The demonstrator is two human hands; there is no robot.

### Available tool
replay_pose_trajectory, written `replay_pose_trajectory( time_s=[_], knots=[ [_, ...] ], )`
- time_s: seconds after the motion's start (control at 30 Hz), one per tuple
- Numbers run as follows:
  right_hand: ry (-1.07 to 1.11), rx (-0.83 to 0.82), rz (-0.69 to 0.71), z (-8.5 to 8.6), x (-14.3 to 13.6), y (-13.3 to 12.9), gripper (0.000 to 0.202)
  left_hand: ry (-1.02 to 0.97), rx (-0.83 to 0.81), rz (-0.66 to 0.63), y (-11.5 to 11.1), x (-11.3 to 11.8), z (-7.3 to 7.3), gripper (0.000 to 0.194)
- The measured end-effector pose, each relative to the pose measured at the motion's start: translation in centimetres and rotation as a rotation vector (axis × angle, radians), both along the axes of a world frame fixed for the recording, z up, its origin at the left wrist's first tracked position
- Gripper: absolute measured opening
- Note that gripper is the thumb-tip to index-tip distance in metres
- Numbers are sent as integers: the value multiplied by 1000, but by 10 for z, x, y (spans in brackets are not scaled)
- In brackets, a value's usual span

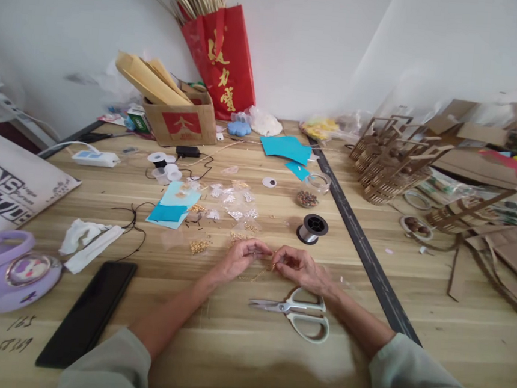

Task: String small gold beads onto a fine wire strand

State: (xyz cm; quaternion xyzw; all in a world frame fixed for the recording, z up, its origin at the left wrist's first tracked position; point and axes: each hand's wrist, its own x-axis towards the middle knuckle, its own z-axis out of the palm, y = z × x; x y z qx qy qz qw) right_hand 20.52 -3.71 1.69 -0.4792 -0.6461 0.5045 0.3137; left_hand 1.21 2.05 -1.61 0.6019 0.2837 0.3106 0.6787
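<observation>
My left hand [242, 258] and my right hand [298, 266] meet over the middle of the table, fingertips nearly touching. The right hand's fingers pinch a thin gold chain [258, 275], which trails down to the left onto the wood. Curled fingers and thumb close the left hand near the same spot; anything between them is too small to make out. Just below the hands lie scissors [291, 308] with pale handles, blades pointing left. A spool of silvery wire [313, 229] stands beyond the right hand. Small gold beads or findings [198, 247] are heaped left of the left hand.
Clear bags of small parts [235, 199] and blue sheets [171, 207] lie beyond the hands. A glass jar [313, 191] of beads is behind the spool. To the left are a black phone [89, 312] and white tissue [93, 245]. Small woven baskets [385, 169] crowd the right.
</observation>
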Motion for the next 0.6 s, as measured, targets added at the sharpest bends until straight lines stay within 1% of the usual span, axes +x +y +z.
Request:
replay_pose_trajectory(
  time_s=[0.07,0.13,0.23,0.3,0.47,0.6],
  knots=[
    [44,-14,-25,-4,2,1,14,49,88,6,-1,1,-2,27],
    [82,-22,-43,-8,3,2,12,142,216,40,-3,1,-2,31],
    [133,-37,-36,-14,3,2,12,288,421,94,-6,2,-3,38],
    [158,-39,-23,-17,3,2,12,335,518,98,-8,2,-3,41],
    [188,-25,-29,-21,5,4,11,367,621,42,-11,2,-7,48],
    [203,-17,-37,-25,6,5,11,383,675,-2,-10,2,-9,49]
  ],
)
